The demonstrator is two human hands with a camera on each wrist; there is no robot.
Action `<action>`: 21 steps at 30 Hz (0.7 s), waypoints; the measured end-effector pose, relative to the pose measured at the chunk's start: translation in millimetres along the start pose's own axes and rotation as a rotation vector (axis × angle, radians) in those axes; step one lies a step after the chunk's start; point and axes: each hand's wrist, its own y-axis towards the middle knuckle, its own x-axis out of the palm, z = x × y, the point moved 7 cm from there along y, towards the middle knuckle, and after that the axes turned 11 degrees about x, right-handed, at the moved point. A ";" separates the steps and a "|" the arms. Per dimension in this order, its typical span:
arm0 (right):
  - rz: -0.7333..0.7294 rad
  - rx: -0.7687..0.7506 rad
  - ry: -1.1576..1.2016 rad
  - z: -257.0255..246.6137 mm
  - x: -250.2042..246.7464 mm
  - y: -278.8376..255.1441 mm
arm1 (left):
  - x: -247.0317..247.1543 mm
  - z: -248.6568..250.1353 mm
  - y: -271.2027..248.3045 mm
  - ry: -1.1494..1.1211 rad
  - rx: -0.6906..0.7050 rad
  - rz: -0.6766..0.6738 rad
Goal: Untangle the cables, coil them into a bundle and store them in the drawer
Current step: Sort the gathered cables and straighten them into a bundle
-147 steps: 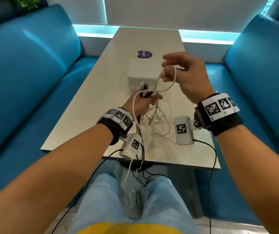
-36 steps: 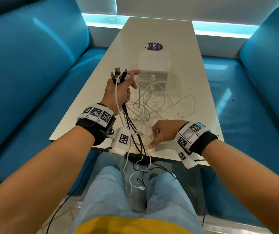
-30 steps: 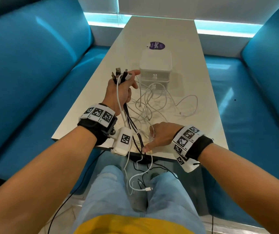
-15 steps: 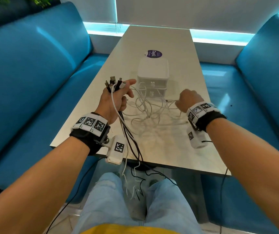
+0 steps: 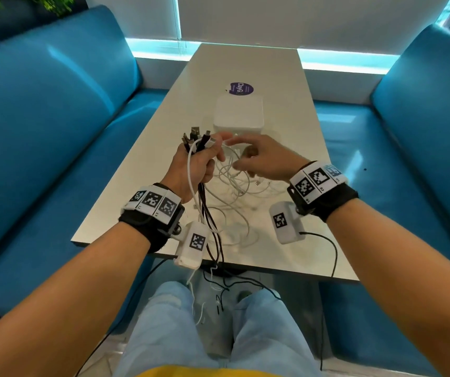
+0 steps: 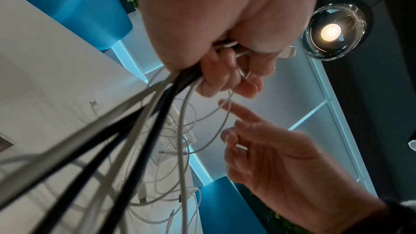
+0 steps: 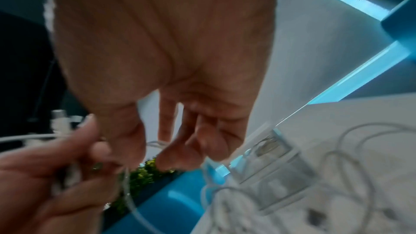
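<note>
Left hand (image 5: 195, 165) up over the table (image 5: 294, 148), fist curled tight around a bunch of cables (image 5: 210, 213), black and white together, with the plug ends (image 5: 195, 136) fanning out above the knuckles. Right hand (image 5: 268, 160) is in close beside it, fingers loosely bent and spread; in the left wrist view its thumb and a fingertip appear to nip 1 thin white strand (image 6: 242, 147), though the right wrist view is too blurred to settle it. From the fist the cords trail down past the wrist camera and over the near table edge, ends dangling above the jeans (image 5: 164, 336). A loose tangle of white cable (image 5: 234, 191) sprawls on the tabletop right below both hands, loops crossing loops. Just behind the hands sits the white drawer box (image 5: 239, 112), its front partly hidden by the fingers; the right wrist view shows clear drawer fronts (image 7: 276, 163) with white loops lying just before them. A purple round sticker (image 5: 241, 89) lies beyond the box. Blue benches (image 5: 41, 126) flank the table on both sides.
</note>
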 end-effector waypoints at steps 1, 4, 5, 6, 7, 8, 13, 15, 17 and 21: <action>-0.040 -0.045 -0.031 -9.6 7.3 -1.3 | 1.5 0.3 -0.2 -0.006 -0.004 -0.006; 0.024 -0.114 -0.034 -21.1 6.9 -0.2 | 6.9 0.9 -1.7 0.015 -0.016 -0.056; 0.055 -0.133 -0.005 -23.1 2.1 -2.3 | 7.1 -1.0 -1.5 0.046 -0.031 -0.058; 0.065 -0.163 0.032 -25.5 -2.9 -4.7 | 5.9 -3.8 -0.7 0.085 -0.054 -0.038; 0.062 -0.203 0.051 -29.6 -7.5 -8.6 | 4.1 -6.3 0.6 0.121 -0.072 -0.006; 0.063 -0.232 0.038 -32.9 -11.3 -12.0 | 3.0 -8.3 2.1 0.142 -0.079 0.024; 0.325 -0.218 -0.189 -25.5 -23.4 -19.2 | 7.9 -14.5 9.2 0.187 -0.100 0.145; 0.423 -0.205 0.027 -18.3 -40.5 -24.0 | 5.5 -19.0 11.8 0.223 -0.145 0.195; 0.491 -0.187 0.224 -10.9 -62.4 -28.7 | -7.6 -26.8 11.8 0.202 -0.223 0.304; 0.524 -0.150 0.428 7.3 -97.2 -33.5 | -39.4 -34.2 3.9 0.167 -0.314 0.528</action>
